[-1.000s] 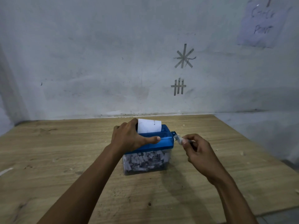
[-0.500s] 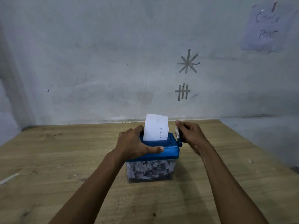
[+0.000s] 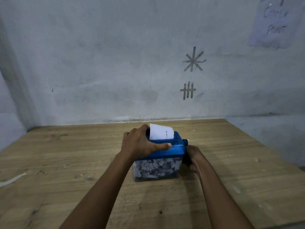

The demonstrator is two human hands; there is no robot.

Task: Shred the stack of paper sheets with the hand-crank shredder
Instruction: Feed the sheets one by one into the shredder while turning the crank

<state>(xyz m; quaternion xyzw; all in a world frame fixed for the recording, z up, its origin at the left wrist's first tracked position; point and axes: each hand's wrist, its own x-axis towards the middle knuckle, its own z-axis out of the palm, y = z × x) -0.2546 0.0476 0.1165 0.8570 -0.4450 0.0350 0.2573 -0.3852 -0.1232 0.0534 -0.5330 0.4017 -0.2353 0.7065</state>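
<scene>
Shredder (image 3: 165,147) stands near the middle of the wooden table (image 3: 66,162), a little way out from the wall: a blue top section seated on a clear bin (image 3: 155,168) packed nearly full with pale shreds. A white paper sheet (image 3: 161,133) sticks upright out of the slot in the blue top, slightly curled, with a line of small print near its right edge (too small to read).

The left hand (image 3: 140,142) grips the blue top from the left. Its fingers curl over the far edge beside the sheet and the thumb lies stretched along the front face.

The right hand (image 3: 193,157) sits low against the shredder's right side, level with the seam between top and bin. Its fingers curl inward, but what they close on is hidden behind the hand itself, so I cannot tell whether it is clamped on anything. Just above it the crank hub (image 3: 185,141) juts from the upper right corner of the blue top.

On the wall behind are a tape asterisk (image 3: 193,61), a tape tally mark (image 3: 188,90) below it, and a handwritten note (image 3: 277,23) at the upper right. A thin white strip (image 3: 11,180) lies at the table's left edge, well apart from the shredder.
</scene>
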